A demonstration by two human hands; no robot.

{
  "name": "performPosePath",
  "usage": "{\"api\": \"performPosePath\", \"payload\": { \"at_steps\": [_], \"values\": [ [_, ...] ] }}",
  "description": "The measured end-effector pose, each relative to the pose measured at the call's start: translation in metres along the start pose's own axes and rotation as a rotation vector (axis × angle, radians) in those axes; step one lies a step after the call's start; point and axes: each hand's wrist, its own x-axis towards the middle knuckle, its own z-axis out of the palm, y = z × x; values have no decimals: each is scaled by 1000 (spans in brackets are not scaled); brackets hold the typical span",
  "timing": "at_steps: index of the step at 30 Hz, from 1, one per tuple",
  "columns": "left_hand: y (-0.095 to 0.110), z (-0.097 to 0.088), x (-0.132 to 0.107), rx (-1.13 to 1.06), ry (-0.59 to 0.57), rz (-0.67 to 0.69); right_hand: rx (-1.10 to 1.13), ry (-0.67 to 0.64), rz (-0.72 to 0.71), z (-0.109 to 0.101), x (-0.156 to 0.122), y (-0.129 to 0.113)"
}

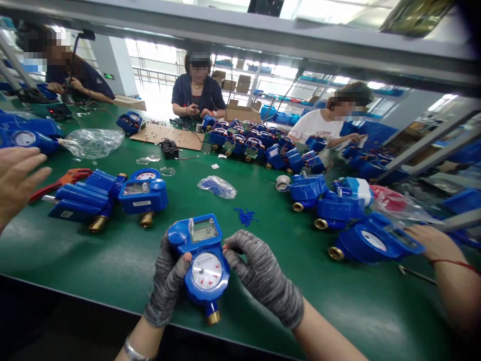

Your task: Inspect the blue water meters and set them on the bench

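A blue water meter (199, 253) with a grey display on top and a round white dial below is tilted just above the green table. My left hand (165, 281), in a grey fingerless glove, grips its left side, thumb beside the dial. My right hand (263, 273), gloved alike, is closed in a pinch at the meter's right edge, near the joint between display housing and dial. Whatever those fingertips hold is too small to make out. Beyond the meter lies a scatter of tiny blue pieces (246, 216). The meter's brass pipe end (213, 316) points toward me.
Two meters (143, 195) stand on the left beside orange-handled pliers (71, 178). More meters (340, 208) sit on the right, where a co-worker's hand (432, 240) touches one. Another person's hand (18, 175) reaches in at left. A plastic bag (218, 186) lies mid-table; several co-workers sit opposite.
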Motion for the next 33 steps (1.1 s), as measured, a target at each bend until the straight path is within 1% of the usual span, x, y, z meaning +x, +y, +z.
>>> {"api": "performPosePath", "payload": {
  "at_steps": [3,5,8,10,14,16,19,21,24,27,29,30,32,33],
  "values": [
    [0,-1,0,-8,-6,-12,-107,-12,18,7,2,-5],
    [-2,-2,0,5,9,-19,-202,-50,35,8,4,-3],
    [-5,-5,0,12,20,-29,-308,-115,18,6,7,-2],
    [-7,-6,0,17,5,-25,-333,-136,-23,3,8,-6],
    [-8,-6,0,25,13,-36,-342,-201,-159,-8,9,-14],
    [-9,-6,1,11,16,-45,-358,-215,-203,-14,5,-17],
    [-10,-7,2,4,4,-43,-426,-202,-208,-17,-4,-16],
    [-8,-6,1,18,21,-43,-502,-196,-197,-13,-11,-15],
    [-2,-2,-2,35,82,-52,-582,-206,-184,-6,-17,-16],
    [3,2,-5,69,117,-50,-525,-242,-117,-5,-15,-18],
    [3,2,-5,89,104,-36,-350,-273,-61,-9,-8,-9],
    [1,1,-5,89,100,-33,-221,-279,-33,-12,-4,2],
    [-3,-2,-4,73,102,-36,-10,-212,64,-19,6,35],
    [-6,-4,-3,67,104,-38,18,-104,161,-21,10,56]
  ]
}}
